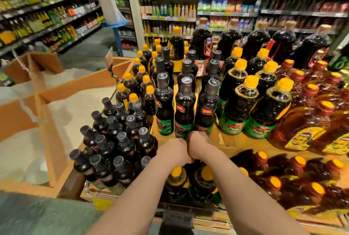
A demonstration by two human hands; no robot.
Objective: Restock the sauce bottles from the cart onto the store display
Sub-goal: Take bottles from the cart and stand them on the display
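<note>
Left hand (174,150) and right hand (200,145) reach forward side by side, touching, knuckles up at the front edge of the wooden display shelf (236,141). Fingers are hidden from me; I cannot tell whether either holds anything. Directly ahead, just beyond both hands, stands a front row of tall dark glass sauce bottles with grey shrink-wrapped caps (184,106), long axes upright; the right hand looks slightly nearer. The left section of the display (88,193) holds more grey-capped bottles (113,140). Wooden bins at left (47,121) contain white grain.
</note>
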